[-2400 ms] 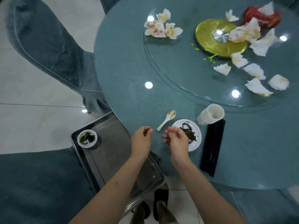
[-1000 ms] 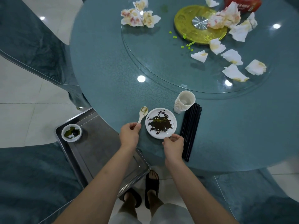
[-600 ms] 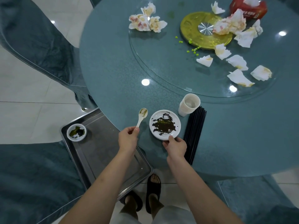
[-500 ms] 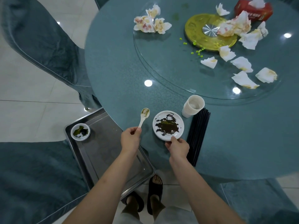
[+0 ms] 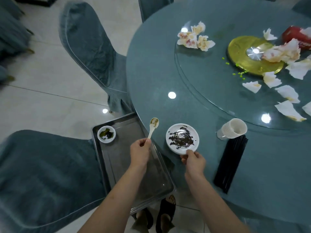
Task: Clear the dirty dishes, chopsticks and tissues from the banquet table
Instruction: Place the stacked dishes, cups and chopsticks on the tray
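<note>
My left hand (image 5: 140, 151) grips the handle of a white spoon (image 5: 153, 126) with a greenish smear in its bowl, held over the table's near edge. A small white plate (image 5: 182, 138) smeared with dark sauce is pinched at its near rim by my right hand (image 5: 193, 159). Right of it lie a bundle of black chopsticks (image 5: 231, 163) and a stack of white cups (image 5: 233, 128) on its side. Several crumpled, stained tissues (image 5: 195, 38) are scattered over the glass turntable (image 5: 210, 84).
A steel tray (image 5: 127, 162) rests on a blue-covered chair (image 5: 42, 174) at the left and holds a small white bowl (image 5: 106, 134) with green scraps. A gold disc (image 5: 249, 59) and a red tissue pack (image 5: 296, 37) sit on the turntable. Another covered chair (image 5: 90, 42) stands at the table's left.
Both hands, empty at first, reached in and took hold: the left closed on the spoon's handle, the right on the plate's rim. The view has shifted left toward the tray.
</note>
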Available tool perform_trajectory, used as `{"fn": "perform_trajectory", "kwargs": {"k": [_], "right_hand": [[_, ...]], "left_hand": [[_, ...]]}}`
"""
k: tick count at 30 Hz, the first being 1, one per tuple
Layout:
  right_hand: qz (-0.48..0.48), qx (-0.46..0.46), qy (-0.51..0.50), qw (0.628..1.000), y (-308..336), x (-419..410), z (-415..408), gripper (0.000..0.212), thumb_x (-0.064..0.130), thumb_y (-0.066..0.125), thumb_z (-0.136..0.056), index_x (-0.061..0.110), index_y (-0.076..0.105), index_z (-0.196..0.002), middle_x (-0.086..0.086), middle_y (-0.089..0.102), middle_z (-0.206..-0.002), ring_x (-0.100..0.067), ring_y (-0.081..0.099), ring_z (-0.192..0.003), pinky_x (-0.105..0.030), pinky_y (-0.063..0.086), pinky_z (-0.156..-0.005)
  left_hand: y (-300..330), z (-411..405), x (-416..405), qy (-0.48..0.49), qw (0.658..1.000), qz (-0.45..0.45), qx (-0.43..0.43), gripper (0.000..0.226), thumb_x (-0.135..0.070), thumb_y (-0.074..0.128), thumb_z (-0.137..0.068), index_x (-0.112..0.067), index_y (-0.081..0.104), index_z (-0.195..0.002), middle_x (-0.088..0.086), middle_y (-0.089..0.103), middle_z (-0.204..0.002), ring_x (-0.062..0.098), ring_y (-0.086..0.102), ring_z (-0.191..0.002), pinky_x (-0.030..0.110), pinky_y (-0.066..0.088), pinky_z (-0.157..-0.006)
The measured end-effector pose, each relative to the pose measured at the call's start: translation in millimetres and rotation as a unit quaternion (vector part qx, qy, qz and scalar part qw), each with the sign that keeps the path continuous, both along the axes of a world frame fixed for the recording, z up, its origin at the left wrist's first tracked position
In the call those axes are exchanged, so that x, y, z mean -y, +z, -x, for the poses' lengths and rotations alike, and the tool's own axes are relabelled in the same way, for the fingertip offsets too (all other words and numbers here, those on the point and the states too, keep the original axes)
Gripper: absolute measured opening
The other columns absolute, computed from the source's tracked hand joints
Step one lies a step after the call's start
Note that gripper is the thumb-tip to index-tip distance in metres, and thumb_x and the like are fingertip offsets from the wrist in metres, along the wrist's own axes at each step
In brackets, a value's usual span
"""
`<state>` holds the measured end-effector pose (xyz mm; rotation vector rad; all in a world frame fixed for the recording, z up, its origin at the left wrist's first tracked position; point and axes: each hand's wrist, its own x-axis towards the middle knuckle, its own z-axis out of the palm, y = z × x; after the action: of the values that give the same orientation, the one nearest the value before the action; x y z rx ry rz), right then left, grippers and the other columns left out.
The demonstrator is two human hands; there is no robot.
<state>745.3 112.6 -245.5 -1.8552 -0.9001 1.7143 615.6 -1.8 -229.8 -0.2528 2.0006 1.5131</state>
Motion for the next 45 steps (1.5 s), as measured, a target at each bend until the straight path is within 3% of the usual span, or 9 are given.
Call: {"fn": "perform_trajectory", "kwargs": {"k": [9, 19, 22, 25, 28, 31, 34, 42, 45], "right_hand": [[0.004, -0.044, 0.1, 0.994, 4, 57, 67, 0.013, 0.006, 0.061, -0.098, 0.007, 0.068, -0.108, -0.009, 0.07, -0.086, -0.016, 0.059, -0.071, -0.027, 0.049, -0.061], [0.006, -0.032, 0.175, 0.984, -20, 111, 135, 0.01, 0.006, 0.063, -0.096, 0.009, 0.069, -0.104, -0.009, 0.074, -0.093, -0.017, 0.062, -0.075, -0.029, 0.052, -0.066], [0.025, -0.017, 0.19, 0.981, -46, 117, 148, 0.013, 0.007, 0.063, -0.096, 0.008, 0.068, -0.108, -0.011, 0.074, -0.096, -0.016, 0.063, -0.076, -0.027, 0.051, -0.063], [0.043, 0.006, 0.197, 0.979, -79, 117, 162, 0.015, 0.008, 0.064, -0.095, 0.009, 0.068, -0.109, -0.011, 0.075, -0.094, -0.016, 0.061, -0.075, -0.028, 0.05, -0.063], [0.049, 0.022, 0.213, 0.975, -113, 111, 178, 0.012, 0.008, 0.063, -0.095, 0.009, 0.07, -0.104, -0.006, 0.073, -0.083, -0.016, 0.058, -0.069, -0.028, 0.047, -0.062], [0.059, 0.039, 0.229, 0.971, -155, 104, 194, 0.016, 0.011, 0.062, -0.093, 0.011, 0.07, -0.107, -0.004, 0.07, -0.077, -0.013, 0.055, -0.064, -0.026, 0.044, -0.058], [0.063, 0.052, 0.231, 0.97, -194, 97, 210, 0.018, 0.012, 0.062, -0.094, 0.013, 0.069, -0.111, -0.003, 0.071, -0.079, -0.013, 0.058, -0.065, -0.024, 0.043, -0.054], [0.046, 0.069, 0.219, 0.972, -271, 81, 256, 0.016, 0.005, 0.057, -0.093, 0.008, 0.071, -0.099, -0.008, 0.069, -0.075, -0.013, 0.059, -0.06, -0.019, 0.042, -0.045], [0.053, 0.065, 0.205, 0.975, -295, 81, 276, 0.013, 0.003, 0.057, -0.093, 0.008, 0.069, -0.092, -0.007, 0.067, -0.071, -0.014, 0.059, -0.059, -0.019, 0.042, -0.044]], "left_hand": [[-2, 50, 77, 0.094, 0.995, 0.001, 0.034, 0.016, -0.018, 0.062, -0.102, -0.008, 0.071, -0.11, 0.003, 0.065, -0.083, 0.013, 0.052, -0.071, 0.026, 0.047, -0.066], [-32, 87, 143, 0.164, 0.983, 0.026, 0.073, 0.015, -0.021, 0.06, -0.103, -0.013, 0.07, -0.108, 0.004, 0.063, -0.087, 0.013, 0.053, -0.075, 0.026, 0.046, -0.066], [-54, 94, 154, 0.183, 0.979, 0.036, 0.085, 0.016, -0.021, 0.061, -0.102, -0.011, 0.071, -0.108, 0.006, 0.064, -0.084, 0.016, 0.054, -0.073, 0.028, 0.048, -0.063], [-79, 99, 157, 0.198, 0.974, 0.045, 0.096, 0.014, -0.021, 0.06, -0.103, -0.013, 0.071, -0.107, 0.006, 0.069, -0.091, 0.02, 0.06, -0.08, 0.03, 0.051, -0.07], [-107, 107, 153, 0.218, 0.968, 0.03, 0.118, 0.014, -0.021, 0.06, -0.103, -0.013, 0.07, -0.11, 0.007, 0.071, -0.102, 0.02, 0.065, -0.091, 0.03, 0.055, -0.08], [-141, 116, 148, 0.233, 0.961, 0.021, 0.145, 0.013, -0.021, 0.059, -0.103, -0.014, 0.069, -0.109, 0.007, 0.071, -0.106, 0.021, 0.067, -0.098, 0.028, 0.053, -0.078], [-171, 125, 143, 0.257, 0.953, 0.031, 0.157, 0.011, -0.02, 0.061, -0.102, -0.014, 0.07, -0.106, 0.006, 0.072, -0.103, 0.022, 0.066, -0.095, 0.027, 0.052, -0.075], [-240, 141, 139, 0.264, 0.951, 0.044, 0.155, 0.015, -0.018, 0.061, -0.103, -0.013, 0.07, -0.113, 0.003, 0.069, -0.102, 0.014, 0.063, -0.09, 0.029, 0.053, -0.084], [-260, 146, 141, 0.27, 0.949, 0.052, 0.155, 0.013, -0.017, 0.061, -0.102, -0.012, 0.07, -0.11, 0.003, 0.069, -0.1, 0.014, 0.062, -0.086, 0.027, 0.052, -0.08]]}}
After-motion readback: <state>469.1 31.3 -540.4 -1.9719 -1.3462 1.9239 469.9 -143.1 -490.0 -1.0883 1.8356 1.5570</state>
